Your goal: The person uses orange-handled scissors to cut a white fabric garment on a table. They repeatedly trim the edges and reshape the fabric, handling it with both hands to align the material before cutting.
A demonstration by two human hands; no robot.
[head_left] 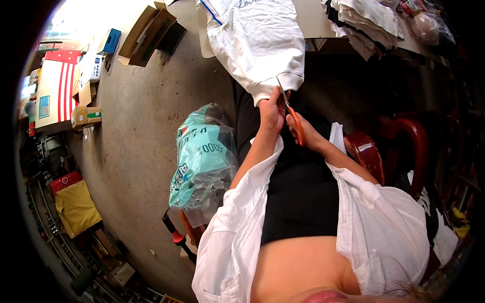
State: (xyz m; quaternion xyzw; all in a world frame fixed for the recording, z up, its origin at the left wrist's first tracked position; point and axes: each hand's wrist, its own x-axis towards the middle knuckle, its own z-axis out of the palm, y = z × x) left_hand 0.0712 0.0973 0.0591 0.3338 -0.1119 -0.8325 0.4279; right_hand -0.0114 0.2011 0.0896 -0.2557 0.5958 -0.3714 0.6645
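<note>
A white garment point(252, 40) with a striped edge and blue script lies over the table edge at top centre, its ribbed band hanging toward me. My left hand point(271, 111) is closed on that band. Just to its right, my right hand point(298, 129) grips orange-handled scissors point(299, 132), whose metal blade points up against the band near my left fingertips. How far apart the blades are I cannot tell.
The table point(318, 44) bears stacked folded cloth point(364, 17) and bagged items point(424, 25). A teal plastic bag point(202, 151) sits left of my legs. Red wooden chairs point(414, 136) stand at right, cardboard boxes point(141, 35) at upper left, a yellow package point(78, 207) at left.
</note>
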